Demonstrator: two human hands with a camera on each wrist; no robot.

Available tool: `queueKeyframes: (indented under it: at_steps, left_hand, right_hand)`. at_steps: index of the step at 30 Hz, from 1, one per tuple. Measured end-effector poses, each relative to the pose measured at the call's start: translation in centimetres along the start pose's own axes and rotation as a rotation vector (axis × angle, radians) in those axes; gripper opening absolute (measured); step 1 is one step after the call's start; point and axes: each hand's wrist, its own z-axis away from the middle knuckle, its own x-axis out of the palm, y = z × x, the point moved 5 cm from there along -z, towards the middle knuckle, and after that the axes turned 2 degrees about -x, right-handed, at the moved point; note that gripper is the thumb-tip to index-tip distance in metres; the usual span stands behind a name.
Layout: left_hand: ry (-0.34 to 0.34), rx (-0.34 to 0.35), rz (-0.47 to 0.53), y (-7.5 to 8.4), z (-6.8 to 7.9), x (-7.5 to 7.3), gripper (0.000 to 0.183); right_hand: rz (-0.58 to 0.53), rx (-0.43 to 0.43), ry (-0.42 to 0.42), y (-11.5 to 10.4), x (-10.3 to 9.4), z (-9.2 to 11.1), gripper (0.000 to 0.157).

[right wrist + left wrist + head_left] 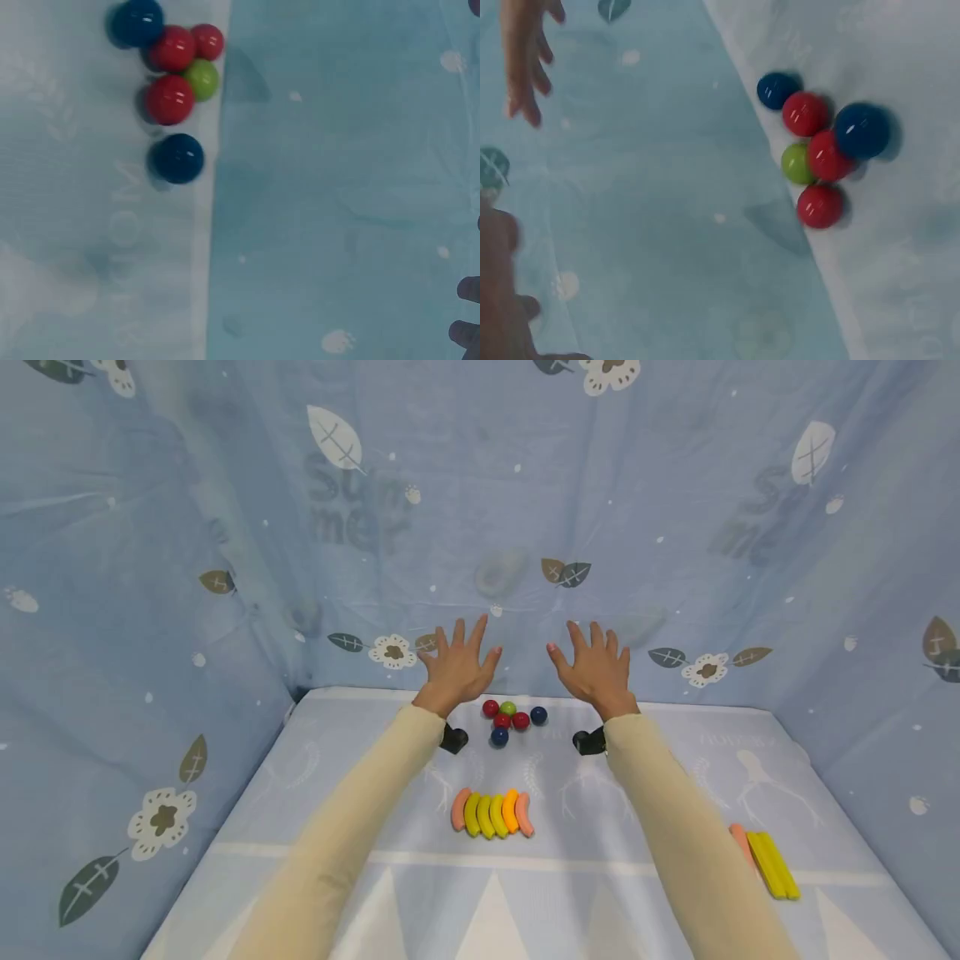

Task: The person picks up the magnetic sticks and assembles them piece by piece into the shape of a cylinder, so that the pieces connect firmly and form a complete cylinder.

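Both hands hang in the air with fingers spread, in front of the cloth backdrop and above the table's far edge. My left hand (456,670) holds nothing; in the left wrist view part of it shows blurred at the left edge. The right hand (597,668) is bare too, its fingertips just showing at the right edge of the right wrist view. Below and between them lies a cluster of small shiny balls: several red balls (521,721), a green ball (798,163) and two blue balls (178,158). Neither hand touches them.
Nearer the front, a row of toy bananas (483,814) in yellow, orange and pink lies on the white patterned tablecloth (420,893). At the right lie long yellow pieces (774,865) beside a pink one (742,842). Blue printed cloth (450,527) walls in the back and sides.
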Motion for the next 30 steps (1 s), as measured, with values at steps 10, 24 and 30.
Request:
queueKeyframes:
  at_steps: [10, 24, 30]
  left_hand:
    - [-0.165, -0.02, 0.086, -4.3, 11.1, 4.8, 0.054]
    - [0.016, 0.269, 0.048, 0.7, 17.9, 9.6, 0.041]
    - [-0.028, 0.387, -0.07, 2.9, 17.9, 11.7, 0.044]
  right_hand:
    - [-0.035, -0.175, -0.021, -1.5, 7.5, 6.1, 0.057]
    - [-0.046, -0.478, 0.006, -4.6, 12.4, 7.4, 0.047]
    - [0.053, -0.475, -0.065, -4.6, 13.3, 6.5, 0.047]
